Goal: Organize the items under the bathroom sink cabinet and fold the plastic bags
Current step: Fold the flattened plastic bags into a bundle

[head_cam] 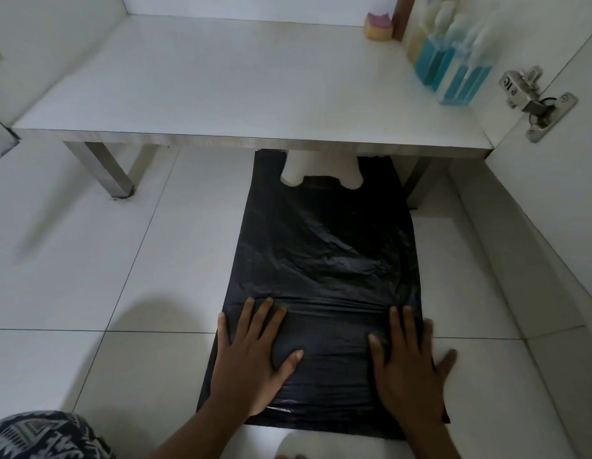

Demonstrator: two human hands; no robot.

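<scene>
White floor tiles [89,260] carry a thin, slippery black bag [324,260]; both hands, left [251,356] and right [409,366], press flat, fingers spread, at lower frame.

Floor [89,276] bears black bag [324,260]; shelf [222,87], seemingly bottles [453,71].
</scene>
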